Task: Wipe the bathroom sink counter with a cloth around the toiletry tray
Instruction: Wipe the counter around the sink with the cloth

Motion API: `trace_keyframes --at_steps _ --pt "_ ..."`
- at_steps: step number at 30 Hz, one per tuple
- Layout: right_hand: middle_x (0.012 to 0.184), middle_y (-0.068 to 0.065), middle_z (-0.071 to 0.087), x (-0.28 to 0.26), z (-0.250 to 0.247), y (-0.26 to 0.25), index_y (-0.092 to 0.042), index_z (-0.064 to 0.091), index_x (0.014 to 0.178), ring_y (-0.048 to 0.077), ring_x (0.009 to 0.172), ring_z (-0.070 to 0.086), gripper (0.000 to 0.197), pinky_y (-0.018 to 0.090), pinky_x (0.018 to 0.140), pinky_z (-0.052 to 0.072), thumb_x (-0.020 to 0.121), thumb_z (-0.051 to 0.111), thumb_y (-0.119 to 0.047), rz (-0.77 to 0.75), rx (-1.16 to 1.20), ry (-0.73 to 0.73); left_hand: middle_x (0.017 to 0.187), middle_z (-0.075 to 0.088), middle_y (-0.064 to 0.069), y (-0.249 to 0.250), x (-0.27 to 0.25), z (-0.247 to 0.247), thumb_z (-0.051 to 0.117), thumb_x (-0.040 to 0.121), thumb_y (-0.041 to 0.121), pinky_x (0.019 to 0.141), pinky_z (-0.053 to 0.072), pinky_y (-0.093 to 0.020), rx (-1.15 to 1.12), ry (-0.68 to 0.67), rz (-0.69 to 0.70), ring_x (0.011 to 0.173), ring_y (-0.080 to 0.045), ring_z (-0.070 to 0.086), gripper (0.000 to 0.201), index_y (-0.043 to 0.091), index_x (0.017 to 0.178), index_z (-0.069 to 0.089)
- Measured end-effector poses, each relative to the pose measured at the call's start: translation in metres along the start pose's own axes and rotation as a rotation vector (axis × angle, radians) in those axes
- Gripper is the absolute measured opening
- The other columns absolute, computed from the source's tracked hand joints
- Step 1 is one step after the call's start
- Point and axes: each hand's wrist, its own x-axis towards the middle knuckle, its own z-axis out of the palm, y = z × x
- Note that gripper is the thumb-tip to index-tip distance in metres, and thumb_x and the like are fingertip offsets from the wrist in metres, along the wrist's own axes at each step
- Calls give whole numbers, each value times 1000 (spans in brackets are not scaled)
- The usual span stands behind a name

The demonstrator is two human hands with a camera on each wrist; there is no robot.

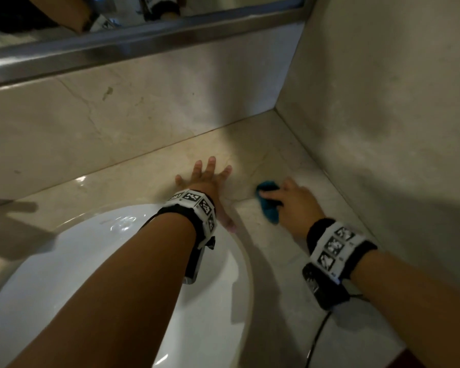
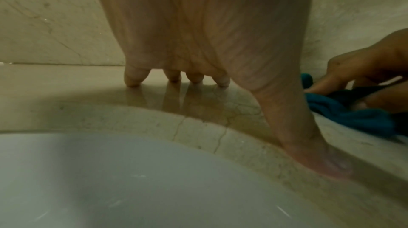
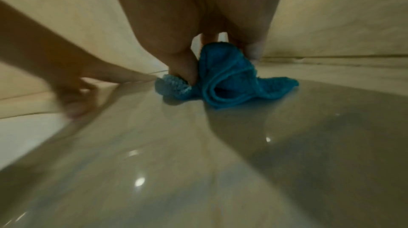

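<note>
A small blue cloth (image 1: 268,201) lies bunched on the beige marble counter (image 1: 290,160) near the back right corner. My right hand (image 1: 292,205) grips the cloth (image 3: 223,81), thumb and fingers curled into it, and holds it down on the counter. My left hand (image 1: 207,179) lies flat on the counter just left of the cloth (image 2: 344,115), fingers (image 2: 132,78) spread and straight, thumb along the basin's edge. No toiletry tray appears in any view.
The white sink basin (image 1: 64,261) fills the lower left under my left forearm. A marble backsplash (image 1: 117,115) and side wall (image 1: 383,102) close the corner. A mirror with a metal frame (image 1: 144,41) runs above. A black cable (image 1: 316,338) hangs by the counter's front edge.
</note>
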Motion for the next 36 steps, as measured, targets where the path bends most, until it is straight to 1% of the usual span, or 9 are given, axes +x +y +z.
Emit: trace_keyframes --at_steps 5,8,12,14,18,20,26,32,36 --pt "95 -4 37 -2 7 -1 -35 57 124 22 90 45 41 17 74 29 89 57 -14 -82 -19 -42 152 -34 7 -1 1 3 84 43 64 110 -2 -66 -3 12 -7 142 -25 -26 145 44 145 -17" --pt "110 8 46 22 -5 16 -28 58 125 31 101 50 42 32 88 43 90 52 -7 43 -20 64 152 -33 8 -4 2 5 85 41 63 111 -1 -66 -15 22 3 142 -24 -25 145 45 145 -16" --pt "135 16 40 34 -16 21 -23 50 133 37 117 46 46 38 100 43 90 49 -8 178 -61 85 152 -34 8 -2 -1 3 85 44 63 111 -2 -66 3 14 1 142 -25 -26 144 45 145 -17" --pt "133 13 40 27 -12 11 -25 51 133 35 114 46 46 37 101 42 90 52 -9 122 -42 37 152 -35 7 -1 -1 2 84 44 63 110 -2 -66 5 13 1 142 -25 -27 144 44 145 -17" --pt "110 3 42 11 2 -6 -31 55 127 27 104 44 46 28 94 41 88 55 -8 -11 2 -11 152 -35 6 -2 -1 3 84 45 62 110 -3 -66 9 14 -5 142 -26 -27 144 44 145 -17" --pt "112 6 43 21 -2 -5 -30 56 127 29 104 45 46 28 91 40 89 52 -6 -2 -21 -5 152 -35 6 -2 0 3 84 45 62 110 -3 -66 6 19 -2 142 -26 -27 144 44 145 -17" --pt "120 8 43 42 5 -34 -34 54 128 31 112 40 46 38 100 38 89 53 -9 -11 -15 16 151 -36 5 2 -2 1 83 45 65 110 -1 -67 37 8 -16 142 -27 -27 144 43 145 -19" --pt "112 -1 45 -10 13 -37 -31 63 114 15 103 41 32 19 92 36 84 66 -23 -217 17 -114 152 -33 4 -3 -8 4 80 48 68 111 0 -65 53 35 11 143 -27 -24 140 43 145 -17" --pt "106 -2 45 -1 9 -23 -32 65 110 16 100 45 29 18 80 35 85 64 -19 -141 53 -118 155 -28 4 -11 -13 4 75 60 66 114 1 -61 60 41 57 144 -27 -19 124 44 147 -10"
